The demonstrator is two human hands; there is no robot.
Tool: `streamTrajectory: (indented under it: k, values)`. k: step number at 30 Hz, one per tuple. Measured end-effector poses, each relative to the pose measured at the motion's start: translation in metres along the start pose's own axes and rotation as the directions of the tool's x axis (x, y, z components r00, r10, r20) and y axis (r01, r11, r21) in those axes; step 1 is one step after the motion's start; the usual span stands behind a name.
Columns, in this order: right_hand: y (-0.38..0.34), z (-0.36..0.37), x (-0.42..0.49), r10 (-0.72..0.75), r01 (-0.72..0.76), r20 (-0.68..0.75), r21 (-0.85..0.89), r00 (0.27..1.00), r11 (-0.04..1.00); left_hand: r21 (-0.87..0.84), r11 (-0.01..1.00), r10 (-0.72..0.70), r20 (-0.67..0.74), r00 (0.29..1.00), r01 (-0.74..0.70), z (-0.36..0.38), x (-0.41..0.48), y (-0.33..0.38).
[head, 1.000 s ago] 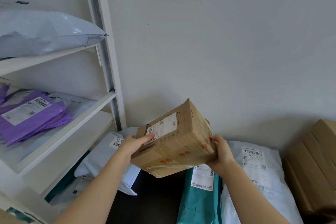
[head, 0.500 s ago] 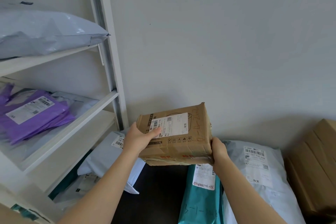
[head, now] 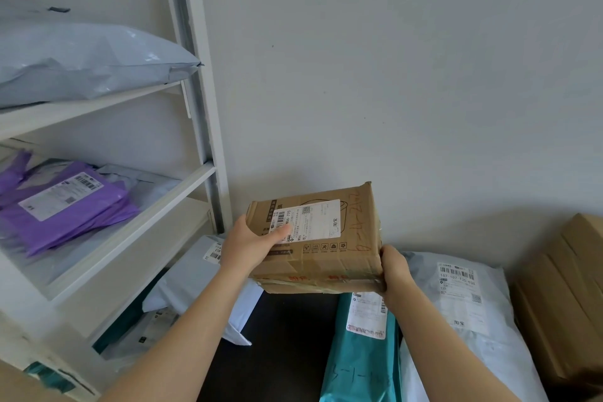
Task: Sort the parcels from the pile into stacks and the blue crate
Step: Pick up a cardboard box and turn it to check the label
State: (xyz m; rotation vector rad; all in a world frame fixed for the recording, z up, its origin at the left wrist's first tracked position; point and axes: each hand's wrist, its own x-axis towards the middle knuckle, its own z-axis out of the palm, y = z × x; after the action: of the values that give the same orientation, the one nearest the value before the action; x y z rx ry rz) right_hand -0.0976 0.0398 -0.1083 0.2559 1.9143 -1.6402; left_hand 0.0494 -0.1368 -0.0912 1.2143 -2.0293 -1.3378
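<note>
I hold a brown cardboard parcel (head: 321,258) in the air in front of the wall, its white shipping label facing up. My left hand (head: 246,243) grips its left end, thumb lying across the label. My right hand (head: 393,266) grips the lower right corner. Below lie a teal mailer (head: 359,356), a white mailer (head: 463,313) with a barcode label, and a pale grey mailer (head: 195,281) on a dark surface. The blue crate is not in view.
A white shelf unit (head: 137,225) stands at the left, with purple mailers (head: 68,206) on its middle shelf and a pale blue bag (head: 88,59) above. Large brown cartons (head: 567,297) sit at the right edge. A plain wall is behind.
The box has been turned from tilted on edge to nearly level, label facing up. My left thumb slid onto the label and my right hand shifted to the lower right corner.
</note>
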Motion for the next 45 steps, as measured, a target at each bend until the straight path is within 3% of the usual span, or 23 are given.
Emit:
streamTrajectory:
  k: [9, 15, 24, 27, 31, 36, 38, 41, 45]
  values:
    - [-0.017, 0.003, -0.007, -0.109, 0.102, -0.036, -0.169, 0.993, 0.980, -0.144, 0.987, -0.060, 0.041, 0.997, 0.066, -0.003, 0.004, -0.004]
    - [-0.031, 0.004, -0.024, -0.081, 0.115, 0.234, -0.138, 0.969, 0.984, -0.203, 0.973, -0.104, 0.037, 0.994, 0.109, -0.009, 0.009, -0.006]
    - [-0.045, -0.001, -0.028, -0.021, 0.134, 0.402, -0.256, 0.915, 0.957, -0.278, 0.953, -0.110, 0.060, 0.992, 0.122, -0.018, 0.010, -0.006]
    - [-0.040, 0.003, -0.019, -0.042, 0.122, 0.322, -0.235, 0.946, 0.964, -0.260, 0.961, -0.082, 0.048, 0.996, 0.091, -0.019, 0.007, 0.005]
    - [-0.032, 0.003, -0.004, -0.075, 0.106, 0.189, -0.159, 0.979, 0.982, -0.367, 0.924, -0.104, 0.042, 0.994, 0.112, -0.025, 0.004, 0.016]
    - [-0.020, -0.007, 0.009, -0.055, 0.056, 0.185, -0.005, 0.981, 0.998, -0.446, 0.892, -0.045, 0.064, 0.997, 0.069, -0.027, 0.005, 0.014]
    - [-0.014, -0.012, 0.013, -0.043, 0.029, 0.211, 0.069, 0.977, 0.997, -0.421, 0.900, -0.057, 0.141, 0.988, 0.112, -0.027, 0.006, 0.016]
    - [-0.007, -0.018, 0.019, -0.043, 0.018, 0.227, 0.110, 0.973, 0.994, -0.374, 0.883, -0.137, 0.372, 0.918, 0.283, -0.028, 0.002, 0.027]
    - [-0.005, -0.017, 0.026, -0.045, 0.044, 0.163, 0.015, 0.986, 0.999, -0.324, 0.889, -0.194, 0.373, 0.907, 0.323, -0.027, 0.002, 0.027]
